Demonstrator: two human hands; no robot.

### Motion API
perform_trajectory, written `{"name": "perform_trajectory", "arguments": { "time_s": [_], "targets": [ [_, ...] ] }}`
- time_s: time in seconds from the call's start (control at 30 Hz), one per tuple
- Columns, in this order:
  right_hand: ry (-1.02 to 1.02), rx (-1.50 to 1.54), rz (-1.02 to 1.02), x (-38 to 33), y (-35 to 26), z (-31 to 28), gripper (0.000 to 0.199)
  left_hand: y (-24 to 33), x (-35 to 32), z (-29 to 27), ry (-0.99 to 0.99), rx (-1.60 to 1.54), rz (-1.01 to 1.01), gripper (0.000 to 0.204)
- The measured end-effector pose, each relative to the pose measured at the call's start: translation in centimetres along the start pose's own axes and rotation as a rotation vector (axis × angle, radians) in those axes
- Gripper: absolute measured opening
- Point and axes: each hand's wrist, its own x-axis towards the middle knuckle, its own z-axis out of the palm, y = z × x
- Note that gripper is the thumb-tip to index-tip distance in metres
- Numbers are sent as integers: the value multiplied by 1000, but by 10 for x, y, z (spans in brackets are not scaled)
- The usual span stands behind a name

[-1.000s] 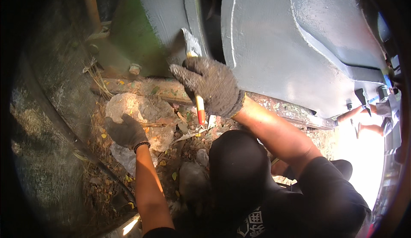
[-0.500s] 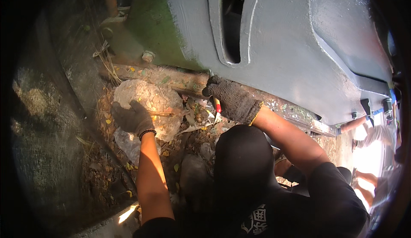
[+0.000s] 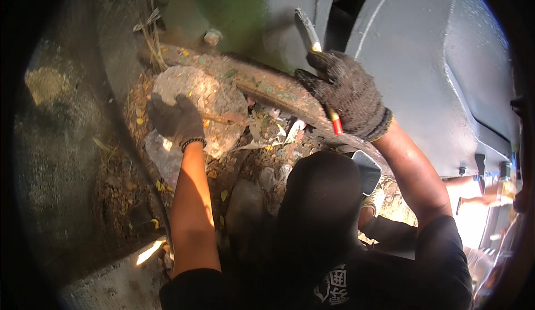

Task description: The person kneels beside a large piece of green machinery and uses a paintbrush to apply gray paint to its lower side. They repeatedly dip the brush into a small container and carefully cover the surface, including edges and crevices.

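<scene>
My right hand (image 3: pixel 348 92), in a dark knit work glove, is closed around a slim paintbrush (image 3: pixel 336 125). Its handle is yellowish with a red end, and grey-coated bristles point up in front of the grey-painted metal panel (image 3: pixel 412 81). Whether the bristles touch the panel I cannot tell. My left hand (image 3: pixel 174 121), also gloved and with a dark beaded band at the wrist, lies with fingers apart on a big pale rock (image 3: pixel 192 90). A brown stick-like piece (image 3: pixel 223 118) lies across the rock beside that hand.
A rusty, flaking beam (image 3: pixel 273 90) runs below the panel, whose left part is green (image 3: pixel 237 25). Dry leaves and scraps of plastic (image 3: pixel 270 140) litter the ground. A dark hose (image 3: pixel 131 154) runs along a mossy wall at left. A dark rounded shape (image 3: pixel 323 198) blocks the lower middle.
My right hand has risen from the panel's lower edge, and the brush's grey bristles now show. My left hand stays on the rock. The whole view has shifted somewhat.
</scene>
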Motion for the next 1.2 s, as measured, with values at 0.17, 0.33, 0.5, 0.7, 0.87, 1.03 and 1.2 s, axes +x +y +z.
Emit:
{"name": "perform_trajectory", "arguments": {
  "time_s": [0.17, 0.33, 0.5, 0.7, 0.87, 1.03, 1.2],
  "targets": [
    [-82, -86, -156, -36, 3, 30, 46, 12, -2, -4, -1, -28, 30, 67],
    [-634, 109, 30, -63, -2, 65, 48, 0, 1, 7, 65, 17, 61, 70],
    [-441, 228, 83, -54, -11, 54, 46, 4, -2, -1, 27, 26, 5, 70],
    [-464, 165, 49, -83, 2, 84, 40, 20, 4, -14, -65, 11, -46, 70],
    [-302, 68, 132, -75, -17, 56, 42, 21, 2, -17, -84, -31, -41, 71],
    [-377, 432, 303, -80, -10, 55, 47, 22, 4, -17, -76, -43, -45, 70],
    [-280, 410, 328, -71, 10, 52, 49, 21, 3, -16, -90, 4, -56, 70]
  ]
}}
